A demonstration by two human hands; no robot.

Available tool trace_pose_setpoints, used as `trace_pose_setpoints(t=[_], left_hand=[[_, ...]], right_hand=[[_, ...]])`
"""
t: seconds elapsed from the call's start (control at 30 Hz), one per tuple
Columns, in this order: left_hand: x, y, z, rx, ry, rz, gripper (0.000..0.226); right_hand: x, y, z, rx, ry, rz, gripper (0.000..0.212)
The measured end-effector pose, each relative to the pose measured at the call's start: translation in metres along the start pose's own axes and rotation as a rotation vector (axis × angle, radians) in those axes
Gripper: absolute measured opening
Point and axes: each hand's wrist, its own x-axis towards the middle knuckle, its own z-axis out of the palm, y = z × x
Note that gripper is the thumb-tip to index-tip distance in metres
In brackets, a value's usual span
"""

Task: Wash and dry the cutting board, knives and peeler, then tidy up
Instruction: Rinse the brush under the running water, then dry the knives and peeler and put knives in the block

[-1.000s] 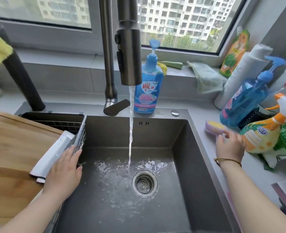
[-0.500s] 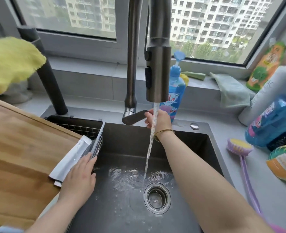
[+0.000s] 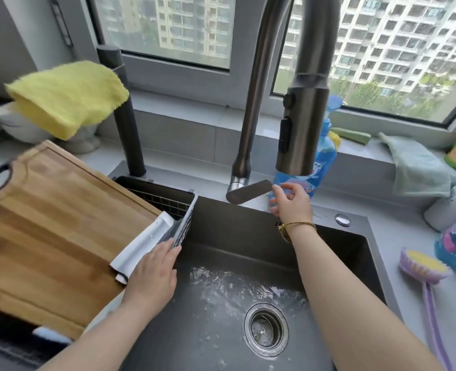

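A wooden cutting board (image 3: 47,223) lies on the counter left of the dark sink (image 3: 235,231). A white flat knife blade (image 3: 146,242) lies across the board's corner and the wire basket (image 3: 162,194) on the sink's left rim. My left hand (image 3: 154,274) rests flat on the blade's near end. My right hand (image 3: 291,202) is at the tip of the faucet lever (image 3: 248,195), its fingers loosely spread and a fingertip touching the lever. No water falls from the spray head (image 3: 302,129). I see no peeler.
Water lies on the sink floor around the drain (image 3: 265,328). A yellow cloth (image 3: 69,95) hangs on a dark post at back left. A blue soap bottle (image 3: 323,162) stands behind the faucet. A purple brush (image 3: 422,269) and bottles are on the right counter, a green cloth (image 3: 414,167) on the sill.
My right hand went from the brush on the right counter to the faucet lever. The water stream has stopped. My left hand stays on the blade.
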Motion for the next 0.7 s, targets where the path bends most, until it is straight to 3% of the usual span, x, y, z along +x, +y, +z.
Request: trace_pose_setpoints(t=[0.1,0.23,0.37,0.47,0.6,0.7], left_hand=[[-0.002,0.002,-0.007,-0.035,0.07,0.0,0.055],[-0.006,0.002,-0.015,-0.162,0.201,-0.03,0.045],[-0.02,-0.013,-0.023,-0.256,0.27,-0.038,0.011],[-0.04,-0.035,-0.042,-0.255,0.218,-0.113,0.02],[-0.055,-0.081,-0.079,-0.182,0.178,-0.404,0.024],[-0.059,-0.129,-0.107,-0.13,0.256,-0.466,0.033]], right_hand=[[-0.009,0.0,-0.013,-0.016,0.021,0.023,0.03],[-0.04,0.011,-0.007,-0.12,-0.109,0.019,0.022],[-0.062,0.018,0.024,-0.143,-0.21,0.061,0.019],[-0.072,0.01,0.047,-0.172,-0.281,0.037,0.02],[-0.087,-0.022,0.079,-0.2,-0.318,-0.029,0.009],[-0.098,-0.06,0.105,-0.232,-0.321,-0.15,0.016]])
